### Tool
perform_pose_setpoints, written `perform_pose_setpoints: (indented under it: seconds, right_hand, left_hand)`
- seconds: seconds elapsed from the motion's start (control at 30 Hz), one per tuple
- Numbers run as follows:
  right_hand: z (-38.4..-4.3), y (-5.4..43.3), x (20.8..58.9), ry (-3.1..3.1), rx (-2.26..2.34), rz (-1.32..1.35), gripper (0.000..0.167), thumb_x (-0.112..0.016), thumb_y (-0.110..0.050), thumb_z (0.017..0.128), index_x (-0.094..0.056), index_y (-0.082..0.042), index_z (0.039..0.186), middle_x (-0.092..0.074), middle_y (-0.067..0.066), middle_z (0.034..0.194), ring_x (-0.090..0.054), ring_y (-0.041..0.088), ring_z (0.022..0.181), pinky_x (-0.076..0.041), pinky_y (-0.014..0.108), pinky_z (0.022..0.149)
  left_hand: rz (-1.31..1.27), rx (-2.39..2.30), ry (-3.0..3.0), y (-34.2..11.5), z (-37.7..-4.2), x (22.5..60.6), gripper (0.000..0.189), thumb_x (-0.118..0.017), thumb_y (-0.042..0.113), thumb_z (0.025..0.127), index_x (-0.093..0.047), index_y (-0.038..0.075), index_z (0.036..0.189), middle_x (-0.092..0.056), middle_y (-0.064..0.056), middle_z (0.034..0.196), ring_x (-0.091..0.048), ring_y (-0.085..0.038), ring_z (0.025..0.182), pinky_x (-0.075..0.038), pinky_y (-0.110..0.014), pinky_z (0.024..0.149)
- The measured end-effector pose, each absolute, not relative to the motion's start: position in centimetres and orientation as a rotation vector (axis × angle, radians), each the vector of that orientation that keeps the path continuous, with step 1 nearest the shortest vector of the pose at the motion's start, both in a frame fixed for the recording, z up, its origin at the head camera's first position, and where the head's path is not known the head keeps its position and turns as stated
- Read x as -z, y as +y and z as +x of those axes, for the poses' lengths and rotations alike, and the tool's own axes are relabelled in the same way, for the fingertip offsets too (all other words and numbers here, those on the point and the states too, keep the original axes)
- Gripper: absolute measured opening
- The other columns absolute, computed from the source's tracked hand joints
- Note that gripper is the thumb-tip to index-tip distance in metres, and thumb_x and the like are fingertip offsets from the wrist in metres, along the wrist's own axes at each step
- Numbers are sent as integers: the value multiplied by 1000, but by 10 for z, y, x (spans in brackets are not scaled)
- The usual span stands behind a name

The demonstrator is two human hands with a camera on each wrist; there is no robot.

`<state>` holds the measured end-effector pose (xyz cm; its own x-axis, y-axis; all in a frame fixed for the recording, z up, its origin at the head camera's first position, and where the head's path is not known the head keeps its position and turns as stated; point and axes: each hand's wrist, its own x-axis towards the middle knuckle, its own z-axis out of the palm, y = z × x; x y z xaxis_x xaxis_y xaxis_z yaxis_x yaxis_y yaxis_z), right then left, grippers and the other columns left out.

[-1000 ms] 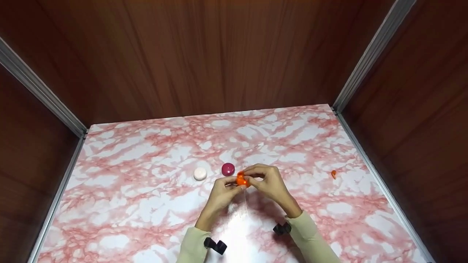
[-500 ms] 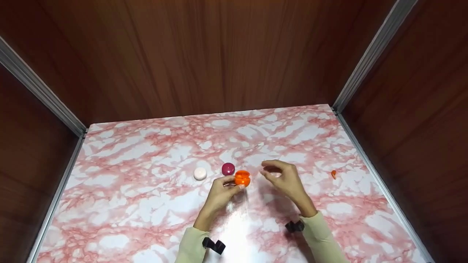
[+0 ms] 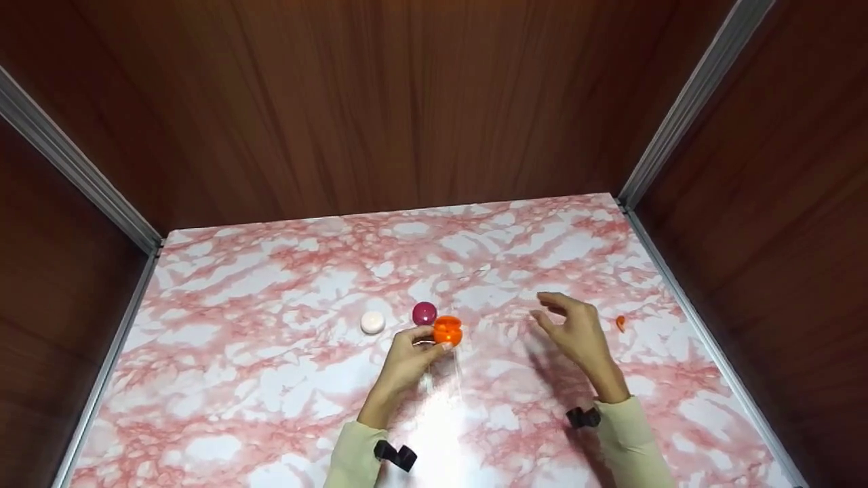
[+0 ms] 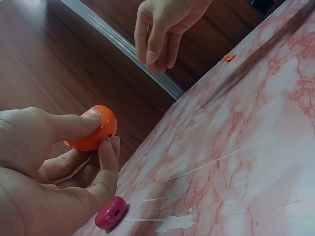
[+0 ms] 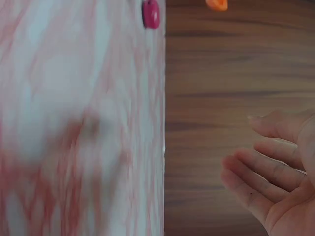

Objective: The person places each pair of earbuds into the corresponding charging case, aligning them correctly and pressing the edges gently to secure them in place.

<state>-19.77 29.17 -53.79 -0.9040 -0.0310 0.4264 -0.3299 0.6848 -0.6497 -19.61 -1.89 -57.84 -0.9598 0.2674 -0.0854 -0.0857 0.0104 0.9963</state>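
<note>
My left hand point(image 3: 404, 358) pinches a small glossy orange earbud case point(image 3: 447, 332) between thumb and fingers, above the table. Its lid stands open in the head view; whether anything sits inside is too small to tell. In the left wrist view the thumb lies across the orange case point(image 4: 102, 129). To the right, my right hand point(image 3: 575, 332) hovers with loosely bent fingers and nothing in them, as the right wrist view of the hand point(image 5: 275, 179) also shows. Beyond it, near the table's right side, lies a small orange earbud point(image 3: 620, 324).
A magenta case point(image 3: 424, 313) rests on the table just behind the orange one. Left of it lies a round white case point(image 3: 372, 322). The marbled pink-and-white table point(image 3: 271, 379) is bounded by dark wood panels point(image 3: 380, 102) with metal edge strips.
My right hand has let go of the orange earbud case and moved right, towards the loose earbud. The case's open lid has come into view; my left hand has barely moved.
</note>
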Motion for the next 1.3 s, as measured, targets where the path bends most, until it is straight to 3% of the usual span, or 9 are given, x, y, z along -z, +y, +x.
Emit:
perform_pose_setpoints:
  seconds: [0.3, 0.5, 0.7, 0.87, 1.03, 1.17, 1.3]
  right_hand:
    - [-196, 323, 539, -2584, -829, 229, 37, -81, -3, 88, -72, 8, 122, -76, 28, 117, -74, 47, 103, -61, 60, 87]
    - [-197, 341, 539, -2633, -730, 182, 41, -80, -1, 88, -69, 12, 125, -73, 34, 118, -72, 51, 106, -58, 63, 91]
    - [-196, 357, 542, -2707, -692, 105, 44, -75, -4, 92, -65, 13, 131, -69, 37, 123, -69, 55, 109, -57, 65, 93]
    - [-194, 370, 549, -2757, -657, 80, 47, -72, -6, 95, -61, 16, 134, -69, 40, 116, -71, 51, 88, -57, 64, 84]
    - [-192, 382, 556, -2774, -578, 92, 34, -71, -7, 94, -63, 17, 117, -69, 37, 92, -66, 48, 73, -55, 64, 70]
    - [-191, 390, 559, -2792, -495, 93, 21, -71, -6, 92, -60, 11, 96, -63, 31, 81, -65, 57, 74, -52, 67, 64]
    - [-190, 396, 561, -2818, -446, 68, 19, -69, -5, 91, -56, 9, 85, -62, 32, 77, -64, 58, 73, -52, 67, 61]
  left_hand:
    - [175, -2036, 2044, -20, -196, 580, 34, -79, 9, 91, -72, -8, 119, -72, -21, 117, -75, -24, 100, -59, -25, 77]
    - [200, -2036, 2058, -22, -197, 581, 38, -79, 10, 91, -71, -9, 122, -73, -23, 117, -74, -21, 100, -61, -23, 79]
    - [169, -2020, 2070, -23, -197, 580, 37, -79, 11, 92, -71, -8, 123, -73, -22, 117, -72, -18, 98, -63, -33, 81]
    - [119, -2026, 2053, -22, -195, 580, 38, -80, 11, 91, -71, -7, 122, -73, -17, 112, -70, -17, 94, -59, -29, 74]
    - [147, -2044, 2048, -23, -195, 580, 39, -80, 10, 91, -70, -10, 123, -73, -20, 113, -70, -16, 94, -59, -27, 76]
    - [173, -2062, 2026, -24, -196, 582, 39, -78, 7, 91, -68, -12, 124, -72, -22, 115, -71, -19, 96, -62, -28, 79]
    - [173, -2068, 2001, -24, -197, 581, 40, -78, 7, 92, -68, -12, 125, -71, -21, 115, -73, -21, 96, -62, -27, 79]
